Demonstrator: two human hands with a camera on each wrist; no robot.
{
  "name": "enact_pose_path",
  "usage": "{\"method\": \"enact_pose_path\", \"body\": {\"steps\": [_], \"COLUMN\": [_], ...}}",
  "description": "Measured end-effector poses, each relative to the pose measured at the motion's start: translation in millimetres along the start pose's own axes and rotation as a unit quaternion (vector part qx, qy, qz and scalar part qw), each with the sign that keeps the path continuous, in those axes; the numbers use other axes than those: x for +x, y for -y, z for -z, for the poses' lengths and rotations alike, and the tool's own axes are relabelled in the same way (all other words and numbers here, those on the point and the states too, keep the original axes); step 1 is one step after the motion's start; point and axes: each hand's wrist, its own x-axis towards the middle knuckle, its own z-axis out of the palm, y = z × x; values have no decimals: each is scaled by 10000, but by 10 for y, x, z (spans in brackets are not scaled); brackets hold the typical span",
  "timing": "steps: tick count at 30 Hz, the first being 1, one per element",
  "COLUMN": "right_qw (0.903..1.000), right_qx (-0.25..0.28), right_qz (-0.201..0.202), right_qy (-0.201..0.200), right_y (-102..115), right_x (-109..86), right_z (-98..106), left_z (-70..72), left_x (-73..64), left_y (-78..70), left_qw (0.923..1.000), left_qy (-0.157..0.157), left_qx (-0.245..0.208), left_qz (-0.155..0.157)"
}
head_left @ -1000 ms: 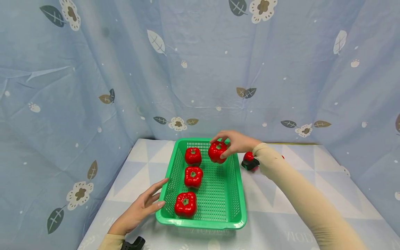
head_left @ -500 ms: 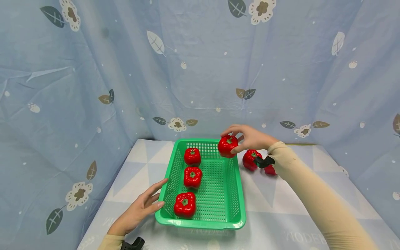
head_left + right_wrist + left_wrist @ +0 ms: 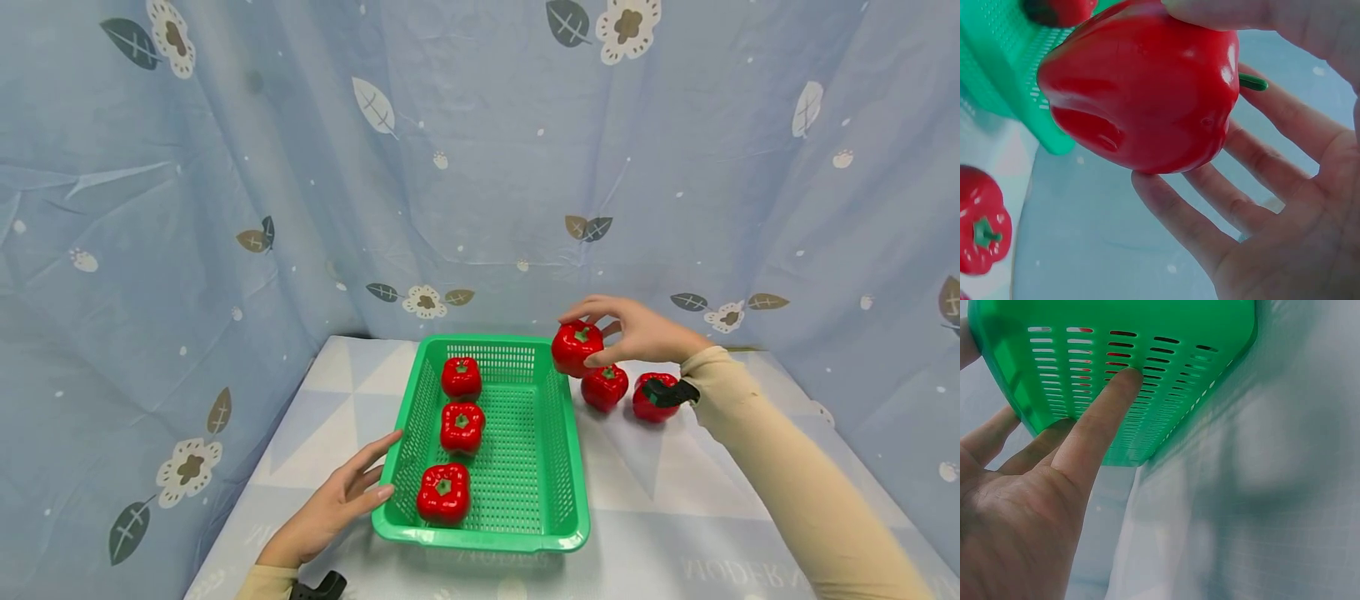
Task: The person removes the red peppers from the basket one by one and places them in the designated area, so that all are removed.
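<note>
My right hand (image 3: pixel 647 332) grips a red bell pepper (image 3: pixel 576 348) between thumb and fingers, up at the far right corner of a green plastic basket (image 3: pixel 480 540). In the right wrist view this bell pepper (image 3: pixel 1147 94) lies sideways, its green stem toward the palm. My left hand (image 3: pixel 327 506) is at the basket's left side; in the left wrist view its extended fingers (image 3: pixel 1094 428) touch the slotted wall. Inside the basket, three red bell peppers stand in a column along the left: a far one (image 3: pixel 461 378), a middle one (image 3: pixel 462 428) and a near one (image 3: pixel 444 494).
Two more red bell peppers are on the table right of the basket, one (image 3: pixel 604 388) close to its wall and one (image 3: pixel 651 398) farther right, partly behind the black wrist strap (image 3: pixel 670 392). A blue patterned curtain (image 3: pixel 480 167) hangs behind and beside the table (image 3: pixel 645 542).
My right hand has carried the bell pepper rightward from over the basket's inside to its right rim. The peppers on the right have come into fuller view. My left hand has stayed put.
</note>
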Motion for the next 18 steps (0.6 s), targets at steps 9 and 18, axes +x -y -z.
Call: {"method": "enact_pose_path", "body": {"steps": [9,18], "right_qw": [9992,9967], "right_qx": [-212,-304], "right_qz": [-288,-457], "right_qy": [-170,-598], "right_y": [-25,-38], "right_x": [-274,-584], "right_z": [178,340], "left_z": [-4,0], "left_x": [-1,-3], "left_y": [3,18], "left_qw": [10000,10000], "left_qy": [-29,-1], "left_qx": [26,12], "left_qz": [43,-19]}}
